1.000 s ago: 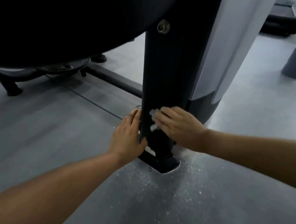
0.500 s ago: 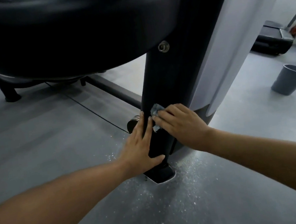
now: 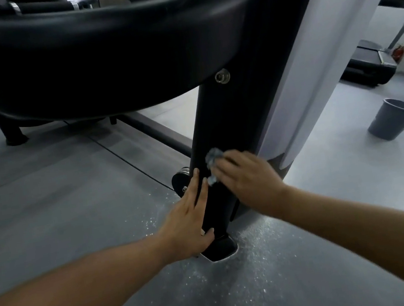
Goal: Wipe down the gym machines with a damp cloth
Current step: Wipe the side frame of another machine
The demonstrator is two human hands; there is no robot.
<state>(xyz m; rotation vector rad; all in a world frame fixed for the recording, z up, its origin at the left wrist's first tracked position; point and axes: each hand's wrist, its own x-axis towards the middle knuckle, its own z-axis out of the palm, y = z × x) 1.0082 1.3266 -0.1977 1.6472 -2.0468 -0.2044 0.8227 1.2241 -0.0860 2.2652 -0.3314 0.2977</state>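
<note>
The cloth (image 3: 214, 155) sat pressed against the black post (image 3: 218, 113), below its bolt, trapped under the fingertips of the right hand (image 3: 249, 179), whose bent fingers gripped it; crumpled tufts poked out past them toward the post's left edge. The left hand (image 3: 188, 221) lay flat on the post's left face, fingers straight, holding nothing, thumb across the front just above the post's foot. Since a second before, the cloth and right hand had climbed the post toward the bolt, and the left fingers had straightened. The cloth looked small, pale grey, wadded and motion-blurred
</note>
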